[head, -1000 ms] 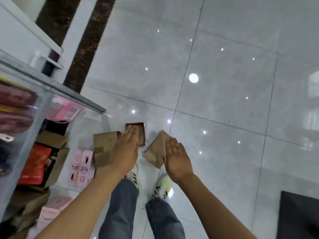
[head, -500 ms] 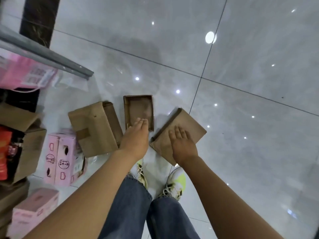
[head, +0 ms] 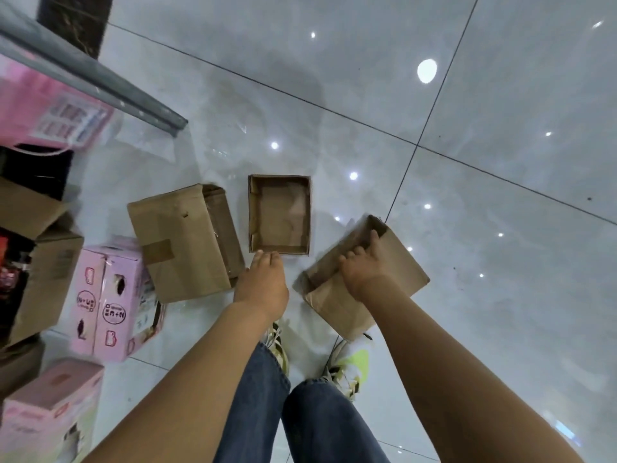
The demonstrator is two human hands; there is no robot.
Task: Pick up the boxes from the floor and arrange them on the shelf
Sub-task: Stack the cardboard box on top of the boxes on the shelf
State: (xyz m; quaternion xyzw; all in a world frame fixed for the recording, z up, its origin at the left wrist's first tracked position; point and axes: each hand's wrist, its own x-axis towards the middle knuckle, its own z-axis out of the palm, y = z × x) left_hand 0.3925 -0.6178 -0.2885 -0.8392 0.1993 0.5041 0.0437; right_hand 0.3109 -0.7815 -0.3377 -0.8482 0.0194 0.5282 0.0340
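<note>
Three brown cardboard boxes lie on the glossy tile floor. My right hand (head: 362, 267) grips the upper edge of the tilted brown box (head: 397, 279) on the right, fingers curled over its rim. An open shallow box (head: 279, 213) sits in the middle with its inside showing. My left hand (head: 262, 285) hovers with straight fingers just below that box's near edge, holding nothing. A larger taped box (head: 182, 242) lies on its side to the left. The shelf's grey metal edge (head: 100, 78) crosses the upper left.
Pink printed boxes (head: 110, 299) stand on the floor at the left, with another pink box (head: 50, 406) nearer me. Open brown cartons (head: 43, 262) and a pink package (head: 56, 108) fill the shelf side. My shoes (head: 347, 362) stand just below the boxes. Bare tile spreads to the right.
I have bent lower, so the boxes look bigger. My right hand went from lying flat on the right box to curling over its edge. My left hand reached toward the open box.
</note>
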